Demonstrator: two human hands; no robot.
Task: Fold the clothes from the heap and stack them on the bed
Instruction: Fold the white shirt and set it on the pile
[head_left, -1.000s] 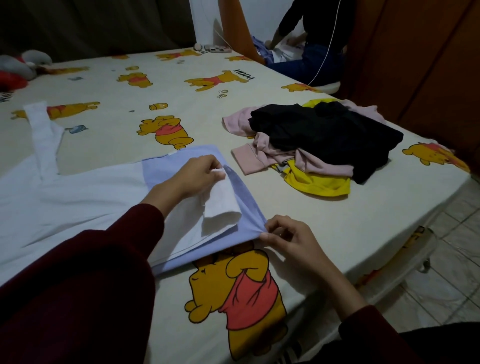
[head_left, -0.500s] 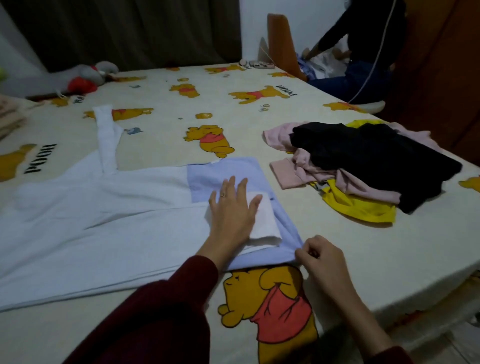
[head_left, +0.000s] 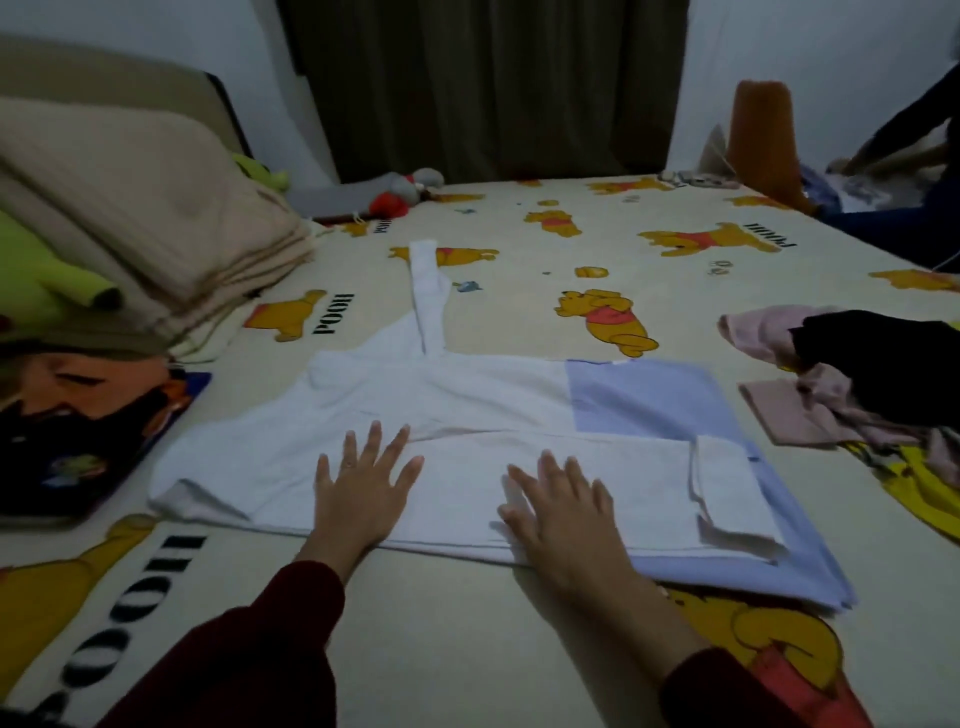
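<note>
The bed (head_left: 519, 649) is covered by a cream sheet printed with yellow cartoon bears and black lettering. A stack of folded beige blankets (head_left: 156, 228), thick and ribbed, is seen at the left. Across the middle of the bed a white shirt (head_left: 415, 415) of soft, thin cloth is laid flat, its long axis running left to right; a pale blue panel forms its right end, and one white sleeve is stretched away toward the far side. Its near edge is folded over into a flat band. At the right, well apart from the shirt, the heap (head_left: 857, 384) is seen: rumpled black, pink and yellow garments. The left hand (head_left: 358, 493) and the right hand (head_left: 561, 509) are pressed flat on the folded band, fingers straight and spread, nothing gripped.
</note>
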